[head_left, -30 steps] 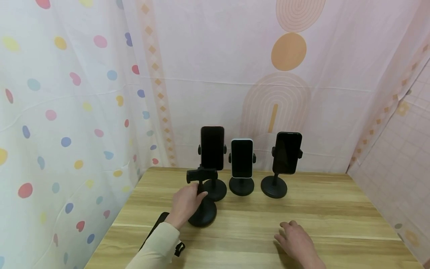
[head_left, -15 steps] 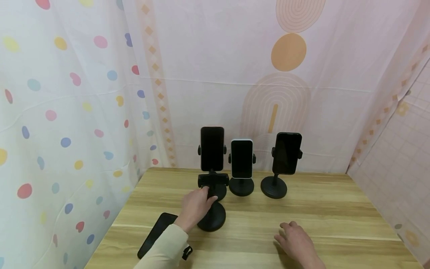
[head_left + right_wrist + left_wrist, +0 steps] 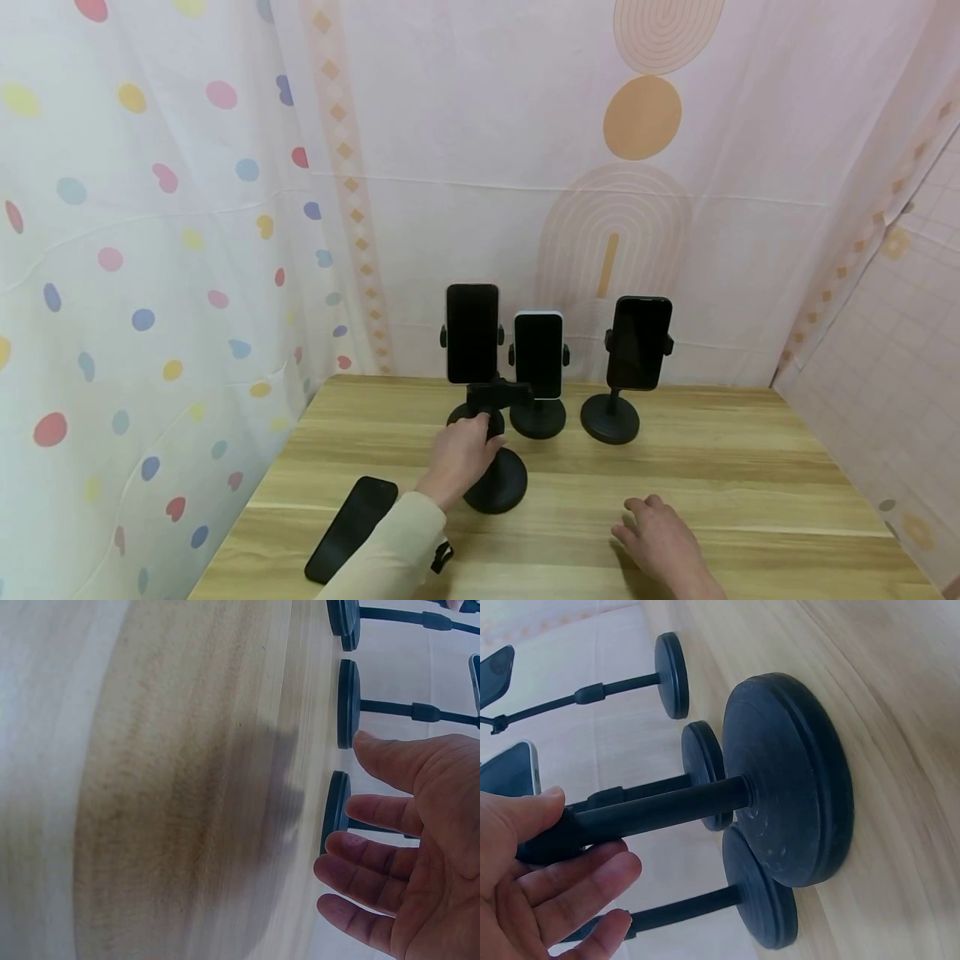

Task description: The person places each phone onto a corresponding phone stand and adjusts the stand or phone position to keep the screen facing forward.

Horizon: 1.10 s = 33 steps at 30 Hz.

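Observation:
My left hand (image 3: 459, 457) grips the upper pole of a black phone stand (image 3: 498, 485), thumb on one side and fingers on the other. Its clamp holds no phone. In the left wrist view the round base (image 3: 787, 780) is upright on its pole; I cannot tell if it touches the table. Left of that hand a black smartphone (image 3: 351, 530) lies flat, partly covered by the sleeve. My right hand (image 3: 663, 542) hovers over or rests lightly on the wood at the front right, fingers loosely bent around nothing, as the right wrist view also shows.
Three more stands line the back of the wooden table (image 3: 720, 467), each clamping a phone: a tall dark one (image 3: 472, 333), a white-edged one (image 3: 538, 354) and a black one (image 3: 639, 343). Patterned curtains (image 3: 450, 125) hang behind and at both sides.
My left hand has carried the unloaded stand rightward across the table, leaving more of the flat smartphone uncovered. The right hand and the other stands have stayed put.

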Each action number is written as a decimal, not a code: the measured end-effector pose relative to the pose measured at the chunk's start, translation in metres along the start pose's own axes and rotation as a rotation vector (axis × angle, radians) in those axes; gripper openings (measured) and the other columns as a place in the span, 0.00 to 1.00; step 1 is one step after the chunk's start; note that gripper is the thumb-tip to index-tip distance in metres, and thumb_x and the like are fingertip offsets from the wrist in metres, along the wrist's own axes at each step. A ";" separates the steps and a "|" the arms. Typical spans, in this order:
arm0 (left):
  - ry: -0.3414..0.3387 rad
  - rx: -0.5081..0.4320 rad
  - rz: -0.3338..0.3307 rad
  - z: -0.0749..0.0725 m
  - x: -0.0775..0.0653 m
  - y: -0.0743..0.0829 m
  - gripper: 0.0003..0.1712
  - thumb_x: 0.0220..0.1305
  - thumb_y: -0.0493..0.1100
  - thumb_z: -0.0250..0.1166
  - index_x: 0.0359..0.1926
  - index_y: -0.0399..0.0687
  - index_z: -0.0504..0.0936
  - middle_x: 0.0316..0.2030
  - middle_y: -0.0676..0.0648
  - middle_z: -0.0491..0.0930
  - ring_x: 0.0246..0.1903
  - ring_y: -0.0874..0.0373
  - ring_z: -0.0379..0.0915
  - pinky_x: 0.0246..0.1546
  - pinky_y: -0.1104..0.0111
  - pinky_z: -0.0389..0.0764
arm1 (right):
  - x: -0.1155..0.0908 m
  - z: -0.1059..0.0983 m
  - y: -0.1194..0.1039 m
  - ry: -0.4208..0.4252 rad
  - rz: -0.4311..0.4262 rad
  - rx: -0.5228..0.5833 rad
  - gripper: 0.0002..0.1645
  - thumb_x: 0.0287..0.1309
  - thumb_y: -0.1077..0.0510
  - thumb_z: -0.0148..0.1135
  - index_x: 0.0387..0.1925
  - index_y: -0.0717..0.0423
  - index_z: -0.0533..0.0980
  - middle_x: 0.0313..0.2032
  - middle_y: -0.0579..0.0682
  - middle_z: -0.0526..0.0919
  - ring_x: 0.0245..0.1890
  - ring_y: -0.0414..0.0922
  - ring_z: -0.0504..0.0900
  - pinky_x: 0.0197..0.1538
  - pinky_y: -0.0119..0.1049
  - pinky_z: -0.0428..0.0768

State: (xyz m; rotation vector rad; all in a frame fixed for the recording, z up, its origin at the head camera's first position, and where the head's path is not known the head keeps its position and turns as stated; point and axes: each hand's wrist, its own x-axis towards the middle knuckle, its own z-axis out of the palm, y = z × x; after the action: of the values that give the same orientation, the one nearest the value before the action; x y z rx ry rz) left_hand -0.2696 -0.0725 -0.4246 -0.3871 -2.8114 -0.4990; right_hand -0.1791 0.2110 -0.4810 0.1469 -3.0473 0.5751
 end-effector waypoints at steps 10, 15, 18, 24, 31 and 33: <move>-0.022 -0.040 0.006 0.009 0.011 0.013 0.18 0.65 0.54 0.68 0.34 0.43 0.80 0.24 0.45 0.80 0.23 0.49 0.79 0.24 0.57 0.78 | -0.001 0.000 0.001 0.015 -0.009 -0.001 0.25 0.56 0.51 0.72 0.47 0.66 0.79 0.39 0.59 0.79 0.37 0.53 0.80 0.41 0.52 0.79; -0.029 -0.051 -0.010 0.013 0.016 0.018 0.19 0.65 0.56 0.67 0.36 0.42 0.81 0.25 0.44 0.81 0.24 0.49 0.80 0.24 0.57 0.79 | -0.001 0.002 0.002 0.014 -0.007 0.002 0.24 0.56 0.51 0.72 0.47 0.66 0.80 0.39 0.59 0.79 0.37 0.53 0.80 0.41 0.52 0.79; -0.021 -0.066 -0.008 0.016 0.019 0.020 0.19 0.65 0.55 0.67 0.38 0.42 0.82 0.26 0.44 0.82 0.23 0.49 0.80 0.24 0.58 0.78 | -0.001 0.002 0.003 0.010 -0.003 0.003 0.24 0.57 0.51 0.71 0.47 0.66 0.80 0.39 0.59 0.79 0.37 0.53 0.80 0.41 0.52 0.79; -0.014 -0.073 -0.001 0.019 0.023 0.023 0.20 0.65 0.54 0.68 0.43 0.41 0.83 0.28 0.43 0.83 0.25 0.49 0.81 0.24 0.58 0.79 | -0.002 0.002 0.003 0.016 -0.006 0.003 0.24 0.56 0.51 0.72 0.47 0.66 0.80 0.39 0.59 0.79 0.37 0.53 0.80 0.42 0.52 0.79; -0.021 -0.080 -0.009 0.022 0.028 0.026 0.23 0.65 0.55 0.67 0.49 0.41 0.83 0.33 0.42 0.85 0.29 0.48 0.82 0.29 0.56 0.80 | -0.002 0.001 0.002 0.022 -0.007 -0.005 0.24 0.56 0.51 0.72 0.46 0.65 0.80 0.38 0.59 0.79 0.36 0.52 0.80 0.41 0.52 0.79; -0.019 -0.083 -0.010 0.023 0.029 0.026 0.24 0.65 0.55 0.67 0.51 0.41 0.83 0.34 0.42 0.85 0.30 0.48 0.82 0.29 0.55 0.80 | -0.001 0.001 0.002 0.024 -0.006 -0.008 0.24 0.56 0.51 0.72 0.46 0.65 0.80 0.38 0.59 0.79 0.36 0.52 0.80 0.41 0.51 0.79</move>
State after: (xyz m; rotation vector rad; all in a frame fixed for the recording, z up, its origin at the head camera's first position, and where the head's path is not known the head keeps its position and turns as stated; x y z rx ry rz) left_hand -0.2931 -0.0348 -0.4290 -0.3973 -2.8191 -0.6182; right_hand -0.1779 0.2130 -0.4829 0.1484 -3.0244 0.5600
